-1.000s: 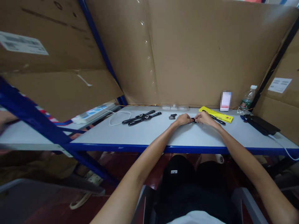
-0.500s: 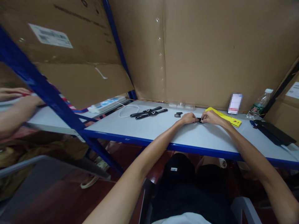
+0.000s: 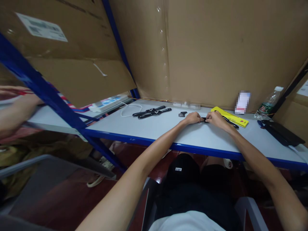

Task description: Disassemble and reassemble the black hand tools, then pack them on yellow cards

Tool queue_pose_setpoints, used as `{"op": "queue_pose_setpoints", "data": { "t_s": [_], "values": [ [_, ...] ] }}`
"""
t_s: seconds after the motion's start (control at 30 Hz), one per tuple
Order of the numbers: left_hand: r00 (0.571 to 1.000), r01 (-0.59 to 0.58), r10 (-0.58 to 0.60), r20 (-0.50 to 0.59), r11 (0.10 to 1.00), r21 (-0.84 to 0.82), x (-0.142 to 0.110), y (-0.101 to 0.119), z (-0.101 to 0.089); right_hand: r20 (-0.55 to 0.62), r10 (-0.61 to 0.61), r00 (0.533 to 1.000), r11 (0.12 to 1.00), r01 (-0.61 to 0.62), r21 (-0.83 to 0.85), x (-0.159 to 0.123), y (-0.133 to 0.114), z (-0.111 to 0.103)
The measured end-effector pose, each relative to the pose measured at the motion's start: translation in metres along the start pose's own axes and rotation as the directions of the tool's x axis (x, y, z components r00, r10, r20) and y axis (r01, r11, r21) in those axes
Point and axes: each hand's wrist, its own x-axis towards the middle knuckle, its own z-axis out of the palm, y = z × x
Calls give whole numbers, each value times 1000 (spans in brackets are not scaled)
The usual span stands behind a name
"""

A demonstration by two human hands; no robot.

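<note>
My left hand and my right hand rest on the grey table, fingertips meeting over a small black part pinched between them. A black strap trails from under my right hand across a yellow card. Just left of my left hand lies a small dark metal piece. Two black watch bands lie further left.
A white cable and a power strip sit at the left. A plastic bottle and a black flat device are at the right. Cardboard walls stand behind. Another person's arm shows at the far left.
The view has shifted slightly; my hands stay together on the small black part. The other person's arm at the left has come further into view.
</note>
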Motion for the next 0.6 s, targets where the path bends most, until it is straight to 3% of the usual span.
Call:
{"op": "queue_pose_setpoints", "data": {
  "t_s": [0.47, 0.6],
  "values": [
    [999, -9, 15, 46, 992, -128, 2, -4, -3, -41, -129, 991, 991, 130, 34, 5, 4, 1],
    [998, -6, 11, 54, 995, -95, 3, -3, -3, -49, -169, 984, 985, 171, 31, 6, 4, 2]
  ]
}}
